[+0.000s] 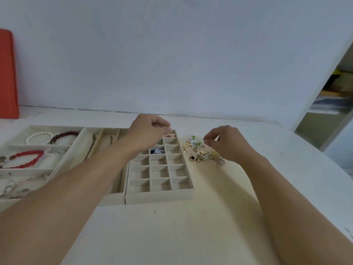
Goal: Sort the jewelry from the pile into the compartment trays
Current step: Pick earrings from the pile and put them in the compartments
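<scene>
A pile of small jewelry [202, 153], mostly gold rings and earrings with some green and white pieces, lies on the table right of the small-compartment tray [160, 196]. My right hand [227, 144] hovers over the pile with thumb and forefinger pinched; anything between them is too small to see. My left hand [148, 131] is above the tray's far end, fingertips pinched together, and what it holds is hidden. In the tray sit a pink piece [169, 135] and black-and-white pieces [157, 151]; the near compartments are bare.
A long-slot tray [89, 148] and a bracelet tray [34, 171] with white, dark red and red bead bracelets lie to the left. An orange board [7, 77] leans on the wall at far left. Shelves [332, 104] stand at the right.
</scene>
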`<control>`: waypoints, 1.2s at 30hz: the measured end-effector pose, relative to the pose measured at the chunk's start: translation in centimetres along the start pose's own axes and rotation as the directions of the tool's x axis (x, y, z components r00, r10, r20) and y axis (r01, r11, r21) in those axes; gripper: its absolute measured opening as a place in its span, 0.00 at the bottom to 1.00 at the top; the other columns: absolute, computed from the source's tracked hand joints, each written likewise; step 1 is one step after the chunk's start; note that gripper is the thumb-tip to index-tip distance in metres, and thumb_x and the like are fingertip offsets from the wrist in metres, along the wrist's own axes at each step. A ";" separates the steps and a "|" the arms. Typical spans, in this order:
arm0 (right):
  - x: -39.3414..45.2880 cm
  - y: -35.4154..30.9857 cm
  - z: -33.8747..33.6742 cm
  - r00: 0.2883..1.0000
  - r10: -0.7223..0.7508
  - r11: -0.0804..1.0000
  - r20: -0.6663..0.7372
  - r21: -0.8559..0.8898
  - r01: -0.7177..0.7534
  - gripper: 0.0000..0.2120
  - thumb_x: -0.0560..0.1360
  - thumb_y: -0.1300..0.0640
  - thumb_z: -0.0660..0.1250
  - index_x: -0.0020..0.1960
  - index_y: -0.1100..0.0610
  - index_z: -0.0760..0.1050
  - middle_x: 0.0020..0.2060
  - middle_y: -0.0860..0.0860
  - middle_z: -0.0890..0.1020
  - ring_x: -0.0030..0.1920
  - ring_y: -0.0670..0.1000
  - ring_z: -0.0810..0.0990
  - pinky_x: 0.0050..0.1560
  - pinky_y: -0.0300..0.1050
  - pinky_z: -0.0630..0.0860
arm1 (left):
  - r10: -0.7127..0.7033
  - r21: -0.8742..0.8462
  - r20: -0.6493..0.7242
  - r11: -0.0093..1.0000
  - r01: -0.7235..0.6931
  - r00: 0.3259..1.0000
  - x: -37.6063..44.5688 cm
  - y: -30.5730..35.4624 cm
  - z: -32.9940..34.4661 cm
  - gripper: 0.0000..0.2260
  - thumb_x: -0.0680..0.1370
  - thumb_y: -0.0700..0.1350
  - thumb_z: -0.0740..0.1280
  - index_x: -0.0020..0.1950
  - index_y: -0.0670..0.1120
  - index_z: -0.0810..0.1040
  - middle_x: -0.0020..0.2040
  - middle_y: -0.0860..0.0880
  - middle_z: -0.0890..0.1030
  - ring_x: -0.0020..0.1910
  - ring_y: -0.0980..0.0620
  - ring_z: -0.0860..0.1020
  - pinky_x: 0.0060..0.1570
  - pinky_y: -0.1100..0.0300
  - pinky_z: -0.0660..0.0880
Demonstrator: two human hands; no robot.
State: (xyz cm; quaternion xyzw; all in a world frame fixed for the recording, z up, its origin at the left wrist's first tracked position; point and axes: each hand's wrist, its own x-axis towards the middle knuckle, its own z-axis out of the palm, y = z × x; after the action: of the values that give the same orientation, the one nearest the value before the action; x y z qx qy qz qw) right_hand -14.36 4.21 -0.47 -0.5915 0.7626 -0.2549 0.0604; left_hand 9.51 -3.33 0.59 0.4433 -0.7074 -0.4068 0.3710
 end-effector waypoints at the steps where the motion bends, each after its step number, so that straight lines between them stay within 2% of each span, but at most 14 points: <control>1: -0.2 0.5 0.4 0.999 0.016 1.000 0.035 -0.010 -0.016 0.02 0.76 0.52 0.72 0.47 0.47 0.84 0.45 0.42 0.82 0.40 0.49 0.84 0.36 0.37 0.75 | 0.001 0.008 0.003 1.000 -0.001 1.000 -0.1 0.0 0.0 0.05 0.76 0.45 0.75 0.51 0.50 0.85 0.45 0.53 0.83 0.44 0.61 0.80 0.39 0.70 0.71; 3: -0.6 1.1 0.7 0.997 0.026 1.000 0.075 -0.016 -0.025 0.02 0.75 0.53 0.73 0.47 0.50 0.85 0.44 0.42 0.79 0.43 0.48 0.82 0.37 0.38 0.74 | 0.001 0.020 0.008 1.000 -0.001 1.000 -0.4 0.2 0.3 0.05 0.76 0.46 0.74 0.51 0.51 0.85 0.45 0.54 0.83 0.44 0.62 0.80 0.36 0.72 0.70; 7: -0.7 1.0 0.6 0.999 -0.015 0.999 0.050 -0.032 0.017 0.06 0.78 0.55 0.69 0.49 0.52 0.85 0.38 0.39 0.76 0.41 0.46 0.79 0.38 0.38 0.71 | 0.017 0.023 0.008 1.000 -0.017 1.000 -1.0 0.6 0.3 0.04 0.76 0.46 0.75 0.50 0.52 0.85 0.43 0.55 0.83 0.43 0.59 0.80 0.30 0.76 0.71; 11: -0.8 0.9 1.1 0.996 -0.021 0.998 0.081 -0.063 0.026 0.06 0.77 0.53 0.70 0.50 0.49 0.85 0.39 0.40 0.77 0.49 0.45 0.75 0.44 0.41 0.68 | 0.029 0.033 0.023 0.999 -0.030 0.999 -1.3 0.6 0.5 0.03 0.76 0.47 0.75 0.49 0.53 0.85 0.44 0.54 0.83 0.42 0.58 0.80 0.31 0.74 0.71; 14: -0.9 0.7 1.4 0.996 -0.017 0.998 0.089 -0.061 0.023 0.04 0.75 0.52 0.72 0.46 0.44 0.85 0.42 0.45 0.81 0.52 0.46 0.75 0.45 0.44 0.73 | 0.033 0.040 0.034 0.999 -0.035 0.999 -1.6 0.6 0.8 0.04 0.76 0.47 0.74 0.50 0.53 0.85 0.46 0.53 0.84 0.44 0.60 0.80 0.35 0.71 0.71; 16: -1.0 0.6 1.5 0.997 -0.014 0.998 0.071 -0.060 0.019 0.04 0.74 0.52 0.73 0.43 0.45 0.85 0.39 0.45 0.83 0.51 0.47 0.77 0.48 0.45 0.76 | 0.042 0.048 0.050 0.998 -0.044 0.998 -1.7 0.6 0.9 0.04 0.76 0.47 0.74 0.50 0.52 0.85 0.46 0.52 0.84 0.39 0.61 0.79 0.36 0.70 0.70; 18: -1.2 0.5 1.4 0.999 -0.004 0.998 0.050 -0.056 0.007 0.03 0.74 0.53 0.73 0.42 0.47 0.85 0.38 0.46 0.83 0.48 0.47 0.78 0.46 0.43 0.76 | 0.044 0.049 0.062 0.998 -0.047 0.997 -1.9 0.6 1.1 0.05 0.76 0.46 0.74 0.51 0.51 0.85 0.46 0.51 0.84 0.33 0.62 0.77 0.30 0.71 0.70; 21: -1.3 0.3 1.1 0.999 -0.001 1.000 0.034 -0.022 0.002 0.04 0.75 0.54 0.73 0.43 0.51 0.85 0.36 0.45 0.83 0.40 0.45 0.80 0.36 0.36 0.72 | 0.039 0.042 0.066 0.998 -0.042 0.997 -2.1 0.6 1.3 0.05 0.76 0.45 0.74 0.51 0.50 0.85 0.46 0.50 0.84 0.35 0.60 0.78 0.29 0.73 0.71; 23: -1.5 -0.2 0.6 1.000 0.005 0.997 0.018 0.076 -0.006 0.05 0.77 0.53 0.72 0.44 0.52 0.84 0.34 0.44 0.82 0.31 0.44 0.78 0.29 0.35 0.70 | 0.049 0.050 0.069 0.997 -0.053 0.996 -2.1 0.7 1.4 0.04 0.76 0.45 0.74 0.51 0.50 0.85 0.45 0.50 0.84 0.39 0.58 0.79 0.35 0.70 0.73; 25: -1.8 -1.1 0.0 1.000 0.003 0.952 0.029 0.305 -0.011 0.05 0.77 0.51 0.71 0.45 0.51 0.84 0.34 0.43 0.81 0.28 0.43 0.76 0.30 0.34 0.69 | 0.071 0.061 0.086 0.995 -0.076 0.994 -2.3 0.7 1.5 0.06 0.75 0.46 0.75 0.51 0.52 0.85 0.46 0.51 0.84 0.41 0.59 0.79 0.41 0.66 0.74; 27: -2.5 -2.4 -0.6 0.991 -0.042 0.811 0.126 0.584 -0.040 0.05 0.78 0.52 0.71 0.45 0.52 0.84 0.40 0.44 0.83 0.35 0.41 0.76 0.40 0.37 0.69 | 0.098 0.044 0.129 0.994 -0.105 0.987 -2.5 1.0 1.6 0.08 0.74 0.48 0.77 0.52 0.53 0.85 0.46 0.53 0.85 0.43 0.59 0.81 0.47 0.66 0.76; 30: -2.9 -3.6 -0.8 0.960 -0.125 0.673 0.250 0.732 -0.104 0.05 0.79 0.53 0.70 0.46 0.52 0.84 0.45 0.47 0.82 0.42 0.45 0.74 0.43 0.39 0.69 | 0.159 -0.020 0.159 0.987 -0.158 0.975 -2.9 1.5 1.9 0.08 0.73 0.49 0.77 0.51 0.51 0.85 0.45 0.54 0.86 0.47 0.57 0.83 0.53 0.64 0.78; 33: -2.8 -3.9 -0.3 0.949 -0.135 0.650 0.285 0.748 -0.132 0.05 0.79 0.55 0.70 0.46 0.51 0.84 0.45 0.47 0.81 0.40 0.46 0.73 0.40 0.39 0.68 | 0.189 -0.058 0.125 0.981 -0.183 0.974 -3.0 2.0 1.7 0.08 0.73 0.48 0.77 0.48 0.47 0.86 0.43 0.52 0.87 0.45 0.56 0.85 0.48 0.68 0.79; 36: -2.6 -3.7 0.2 0.958 -0.074 0.598 0.279 0.781 -0.181 0.07 0.79 0.52 0.70 0.49 0.54 0.83 0.44 0.48 0.82 0.40 0.46 0.75 0.40 0.39 0.69 | 0.158 -0.047 0.087 0.987 -0.154 0.984 -3.1 1.9 1.5 0.07 0.73 0.47 0.77 0.46 0.45 0.86 0.40 0.51 0.87 0.40 0.57 0.85 0.34 0.68 0.76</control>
State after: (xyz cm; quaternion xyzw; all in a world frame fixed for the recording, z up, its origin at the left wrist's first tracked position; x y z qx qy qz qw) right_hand -10.31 5.96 0.51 -0.5079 0.5682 -0.4801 0.4344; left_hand 8.59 0.46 1.24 0.3603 -0.7476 -0.4103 0.3781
